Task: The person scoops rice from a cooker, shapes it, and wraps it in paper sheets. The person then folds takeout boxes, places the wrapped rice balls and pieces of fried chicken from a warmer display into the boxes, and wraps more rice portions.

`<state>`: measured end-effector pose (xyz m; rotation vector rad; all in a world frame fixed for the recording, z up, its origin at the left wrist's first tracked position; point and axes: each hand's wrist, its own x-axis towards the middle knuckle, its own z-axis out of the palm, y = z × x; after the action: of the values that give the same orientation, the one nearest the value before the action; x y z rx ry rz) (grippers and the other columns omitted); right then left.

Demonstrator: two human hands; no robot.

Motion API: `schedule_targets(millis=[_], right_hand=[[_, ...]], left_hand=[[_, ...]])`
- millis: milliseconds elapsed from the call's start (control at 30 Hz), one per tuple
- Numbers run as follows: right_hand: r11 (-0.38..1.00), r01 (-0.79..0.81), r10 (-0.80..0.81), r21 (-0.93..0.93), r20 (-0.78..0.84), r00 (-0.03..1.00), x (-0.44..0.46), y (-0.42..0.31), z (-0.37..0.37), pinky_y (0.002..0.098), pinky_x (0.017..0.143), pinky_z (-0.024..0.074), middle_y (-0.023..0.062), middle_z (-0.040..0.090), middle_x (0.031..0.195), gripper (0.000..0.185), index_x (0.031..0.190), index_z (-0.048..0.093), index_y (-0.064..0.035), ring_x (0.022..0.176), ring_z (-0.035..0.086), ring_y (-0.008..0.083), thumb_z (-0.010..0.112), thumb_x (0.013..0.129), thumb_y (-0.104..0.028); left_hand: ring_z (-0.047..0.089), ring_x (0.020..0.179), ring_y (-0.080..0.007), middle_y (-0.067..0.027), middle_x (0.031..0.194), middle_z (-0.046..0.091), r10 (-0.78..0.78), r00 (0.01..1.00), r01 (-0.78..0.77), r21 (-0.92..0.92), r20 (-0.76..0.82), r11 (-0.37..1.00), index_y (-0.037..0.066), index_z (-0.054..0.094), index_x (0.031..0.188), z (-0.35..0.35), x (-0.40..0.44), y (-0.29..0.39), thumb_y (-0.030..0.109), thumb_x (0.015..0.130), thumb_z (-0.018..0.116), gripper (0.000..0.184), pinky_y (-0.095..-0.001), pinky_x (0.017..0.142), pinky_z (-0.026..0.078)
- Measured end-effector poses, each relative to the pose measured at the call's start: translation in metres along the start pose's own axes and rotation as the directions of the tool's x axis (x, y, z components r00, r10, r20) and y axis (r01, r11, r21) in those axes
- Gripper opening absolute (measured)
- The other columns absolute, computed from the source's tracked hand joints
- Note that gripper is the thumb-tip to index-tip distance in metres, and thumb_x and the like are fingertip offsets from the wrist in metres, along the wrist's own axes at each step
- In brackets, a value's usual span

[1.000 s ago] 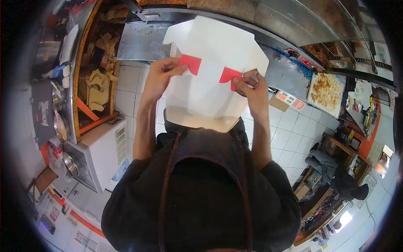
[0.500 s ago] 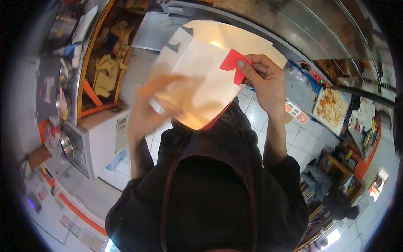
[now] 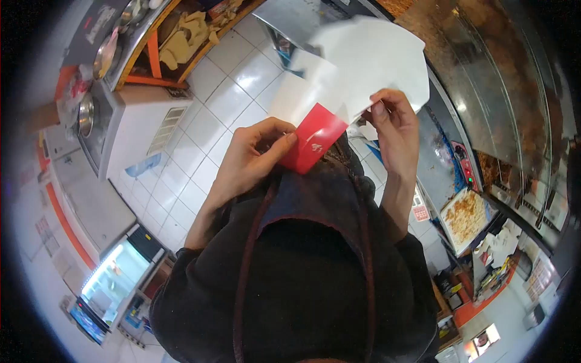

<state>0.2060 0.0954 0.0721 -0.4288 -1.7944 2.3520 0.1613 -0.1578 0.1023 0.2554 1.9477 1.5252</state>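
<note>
A cardboard food box [image 3: 308, 85], white inside and red outside, is partly folded in front of my chest. Its red panel [image 3: 318, 138] stands up towards me and bears a small white print. My left hand [image 3: 257, 154] is closed on the left edge of this panel, thumb on the red face. On the other side, my right hand [image 3: 396, 130] pinches the box's edge between thumb and fingers, near the right end of the panel. The large white lid flap [image 3: 378, 57] spreads out beyond both hands, slightly blurred.
A glass-fronted display case [image 3: 484, 78] runs along the right. Below it are a tray of crumbs [image 3: 463, 219] and a red-and-white calculator [image 3: 419, 206]. At the left stand a wooden shelf [image 3: 187, 45], a white appliance [image 3: 136, 124] and a metal bowl [image 3: 86, 115]. White tiles [image 3: 200, 133] cover the floor.
My left hand, blurred over the white inside before, now grips the red panel, which is folded up. The right hand's thumb has left a red tab. The whole view has turned.
</note>
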Motion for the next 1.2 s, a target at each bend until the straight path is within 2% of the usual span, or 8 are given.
schedule_targets(millis=[100, 200, 433, 633, 767, 967, 1100, 1200], right_hand=[[0.994, 0.085, -0.076, -0.071, 0.123, 0.99, -0.008, -0.003, 0.01, 0.0314, 0.089, 0.052, 0.0069, 0.069, 0.105, 0.024, 0.111, 0.067, -0.0027, 0.1, 0.065, 0.0184, 0.074, 0.094, -0.018], [0.72, 0.263, -0.135, -0.643, 0.242, 0.961, -0.01, -0.013, 0.025, 0.0293, 0.088, 0.049, 0.0056, 0.07, 0.092, 0.013, 0.098, 0.073, -0.0043, 0.095, 0.064, 0.0156, 0.076, 0.09, -0.014], [0.779, 0.228, -0.106, -0.584, 0.235, 0.966, -0.018, -0.009, 0.019, 0.0309, 0.085, 0.0503, 0.0075, 0.07, 0.091, 0.013, 0.098, 0.074, -0.0045, 0.095, 0.065, 0.0191, 0.078, 0.087, -0.011], [0.751, 0.242, -0.047, -0.614, 0.315, 0.948, -0.036, -0.016, 0.017, 0.0401, 0.094, 0.054, 0.012, 0.06, 0.131, 0.013, 0.099, 0.076, -0.0163, 0.121, 0.062, 0.0288, 0.078, 0.086, -0.018], [0.858, 0.183, -0.012, -0.479, 0.339, 0.941, -0.045, -0.002, -0.011, 0.0344, 0.089, 0.0562, 0.0125, 0.069, 0.117, 0.013, 0.099, 0.076, -0.007, 0.105, 0.069, 0.0254, 0.074, 0.089, -0.014], [0.969, 0.089, -0.001, -0.231, 0.357, 0.934, -0.034, 0.039, -0.012, 0.0284, 0.081, 0.0551, 0.0154, 0.072, 0.109, 0.018, 0.11, 0.072, 0.0023, 0.092, 0.07, 0.0195, 0.068, 0.092, 0.002], [0.993, 0.058, -0.07, 0.098, 0.118, 0.991, -0.045, 0.045, -0.016, 0.0301, 0.094, 0.055, 0.0152, 0.061, 0.134, 0.035, 0.129, 0.067, -0.0004, 0.11, 0.066, 0.0207, 0.068, 0.095, -0.002], [0.98, 0.14, -0.103, -0.144, 0.238, 0.966, -0.049, 0.013, -0.033, 0.0307, 0.088, 0.0566, 0.0149, 0.061, 0.134, 0.041, 0.136, 0.062, -0.0023, 0.104, 0.068, 0.0207, 0.067, 0.096, -0.003]], left_hand=[[0.063, 0.078, -0.0107, -0.0086, 0.086, 0.072, -0.007, 1.0, 0.007, 0.046, -0.005, 0.999, -0.001, 0.069, 0.11, 0.003, 0.001, 0.005, 0.018, 0.1, 0.063, 0.022, -0.0282, 0.074, 0.051], [0.062, 0.076, -0.012, -0.0085, 0.085, 0.071, 0.019, 0.999, -0.024, 0.113, 0.046, 0.993, 0.0, 0.069, 0.109, 0.008, 0.003, 0.007, 0.02, 0.101, 0.062, 0.023, -0.0289, 0.073, 0.05], [0.064, 0.084, -0.0158, -0.01, 0.094, 0.072, -0.011, 0.989, -0.009, 0.139, 0.148, 0.99, 0.002, 0.07, 0.108, 0.007, 0.004, 0.019, 0.02, 0.101, 0.063, 0.021, -0.0316, 0.084, 0.05], [0.065, 0.086, -0.0164, -0.0092, 0.095, 0.073, 0.092, 0.97, -0.15, 0.26, 0.224, 0.954, 0.001, 0.07, 0.106, 0.01, 0.01, 0.015, 0.016, 0.101, 0.063, 0.018, -0.0337, 0.084, 0.051], [0.065, 0.107, -0.0254, -0.0145, 0.117, 0.07, 0.277, 0.894, -0.155, 0.338, -0.351, 0.928, 0.001, 0.064, 0.123, -0.033, 0.037, -0.018, 0.033, 0.1, 0.061, 0.04, -0.037, 0.098, 0.048], [0.063, 0.11, -0.0173, -0.0141, 0.125, 0.065, -0.157, 0.987, 0.142, -0.239, -0.045, 0.961, -0.001, 0.049, 0.144, -0.07, 0.058, -0.055, 0.032, 0.095, 0.066, 0.061, -0.0321, 0.093, 0.051], [0.067, 0.093, -0.0131, -0.0083, 0.113, 0.069, -0.112, 0.882, -0.016, -0.268, -0.457, 0.963, 0.001, 0.052, 0.142, -0.095, 0.059, -0.058, 0.026, 0.095, 0.063, 0.053, -0.0248, 0.077, 0.052], [0.065, 0.089, -0.0098, -0.0047, 0.102, 0.07, -0.034, 0.899, -0.045, -0.169, -0.437, 0.985, 0.004, 0.056, 0.136, -0.101, 0.053, -0.04, 0.019, 0.099, 0.057, 0.04, -0.0236, 0.077, 0.05]])
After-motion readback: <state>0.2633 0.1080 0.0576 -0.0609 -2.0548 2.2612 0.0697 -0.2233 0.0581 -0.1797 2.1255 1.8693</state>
